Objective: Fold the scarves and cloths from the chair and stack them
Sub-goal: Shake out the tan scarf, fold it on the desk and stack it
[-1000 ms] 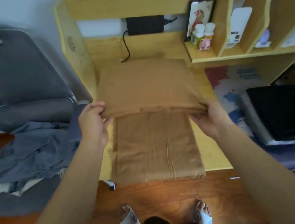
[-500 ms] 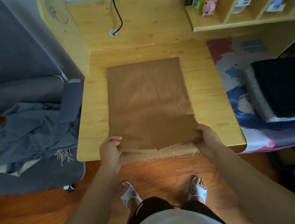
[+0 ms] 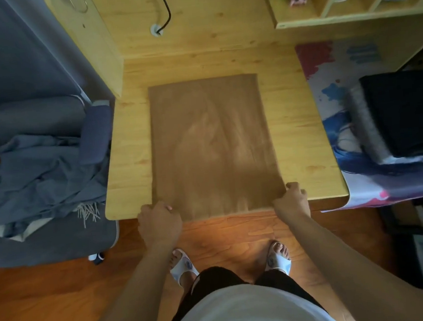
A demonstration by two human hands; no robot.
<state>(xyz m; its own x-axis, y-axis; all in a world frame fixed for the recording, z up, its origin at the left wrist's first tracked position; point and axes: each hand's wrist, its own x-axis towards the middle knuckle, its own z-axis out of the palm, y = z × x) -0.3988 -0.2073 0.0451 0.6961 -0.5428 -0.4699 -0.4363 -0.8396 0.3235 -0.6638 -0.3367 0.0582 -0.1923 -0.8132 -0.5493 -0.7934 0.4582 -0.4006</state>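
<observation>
The left hand (image 3: 159, 221) grips the brown scarf (image 3: 213, 145) at its near left corner, fingers curled under the cloth and out of sight. The right hand (image 3: 291, 199) grips the near right corner in like manner, knuckles up; both forearms reach straight out from the body. The scarf lies flat, folded to a rectangle on the wooden desk (image 3: 302, 133), its near edge just over the desk's rim. At nine o'clock a heap of grey cloths (image 3: 37, 176) rests on the chair (image 3: 47, 246). At three o'clock sits a stack of dark folded cloths (image 3: 404, 112), cut by the frame edge.
</observation>
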